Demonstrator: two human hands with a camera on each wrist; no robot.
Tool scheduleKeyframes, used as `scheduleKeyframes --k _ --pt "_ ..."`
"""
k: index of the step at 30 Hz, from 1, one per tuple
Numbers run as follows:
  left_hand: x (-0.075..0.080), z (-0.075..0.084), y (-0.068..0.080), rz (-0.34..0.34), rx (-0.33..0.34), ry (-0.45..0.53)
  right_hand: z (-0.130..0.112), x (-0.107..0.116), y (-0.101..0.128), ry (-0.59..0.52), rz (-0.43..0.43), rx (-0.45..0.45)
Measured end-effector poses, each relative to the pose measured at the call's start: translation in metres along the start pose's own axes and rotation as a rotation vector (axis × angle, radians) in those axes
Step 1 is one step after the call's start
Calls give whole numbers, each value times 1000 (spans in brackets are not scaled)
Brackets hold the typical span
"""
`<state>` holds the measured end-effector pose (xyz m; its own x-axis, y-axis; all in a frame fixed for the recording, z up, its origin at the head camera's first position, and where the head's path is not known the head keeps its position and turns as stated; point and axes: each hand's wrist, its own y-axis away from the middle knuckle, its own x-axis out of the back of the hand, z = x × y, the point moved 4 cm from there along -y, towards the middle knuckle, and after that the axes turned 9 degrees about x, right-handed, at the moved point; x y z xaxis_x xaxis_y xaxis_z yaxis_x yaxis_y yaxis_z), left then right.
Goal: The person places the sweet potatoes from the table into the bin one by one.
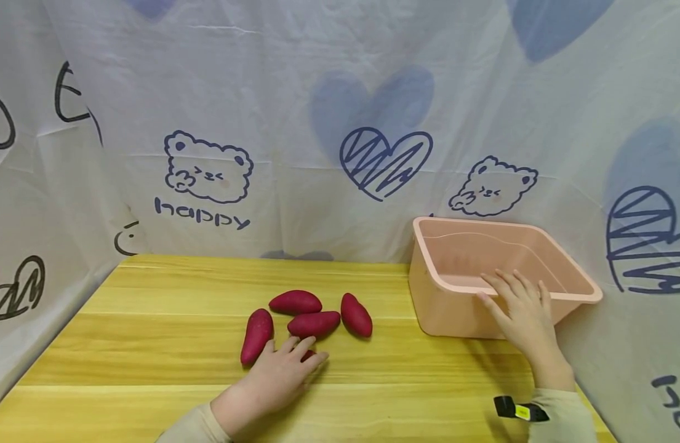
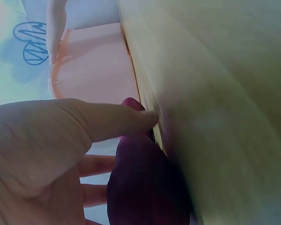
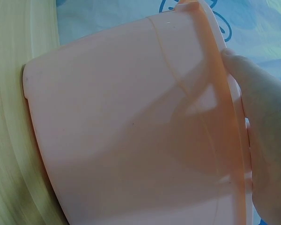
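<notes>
My left hand (image 1: 279, 376) reaches over a dark red sweet potato (image 1: 308, 355), which is mostly hidden under it. In the left wrist view the thumb is stretched out towards the tabletop, and the fingers (image 2: 96, 194) lie loosely behind a sweet potato (image 2: 143, 183). More sweet potatoes lie around it: one left (image 1: 257, 336), one behind (image 1: 295, 302), one in the middle (image 1: 314, 324) and one right (image 1: 357, 315). On the near rim of a pink plastic bin (image 1: 456, 311) rests my right hand (image 1: 521, 317), fingers spread over the edge and thumb (image 3: 257, 82) against the rim.
The wood-grain table (image 1: 151, 344) ends against a white cloth (image 1: 295, 203) printed with hearts and bears. Cloth hangs along the left and right sides too. The bin stands upright at the table's back right. A black band with a yellow label (image 1: 521, 411) is at the right sleeve.
</notes>
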<state>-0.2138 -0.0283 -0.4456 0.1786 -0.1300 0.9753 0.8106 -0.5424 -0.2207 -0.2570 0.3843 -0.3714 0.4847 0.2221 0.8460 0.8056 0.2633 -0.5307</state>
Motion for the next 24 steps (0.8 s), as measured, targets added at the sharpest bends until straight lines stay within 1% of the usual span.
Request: scheduleKeyframes --k 5,12,15,17,24 --pt "-2 -1 0 -11 22 34 -1 0 0 0 7 2" --pt "-2 -3 0 -62 40 59 -1 1 -1 2 0 1" --pt "-2 -3 1 -71 37 54 -1 1 -1 7 -3 1" --pt "-2 -3 1 -69 31 47 -1 1 -1 9 -2 1" --pt "0 -2 2 -20 11 -1 -1 0 0 7 -6 0"
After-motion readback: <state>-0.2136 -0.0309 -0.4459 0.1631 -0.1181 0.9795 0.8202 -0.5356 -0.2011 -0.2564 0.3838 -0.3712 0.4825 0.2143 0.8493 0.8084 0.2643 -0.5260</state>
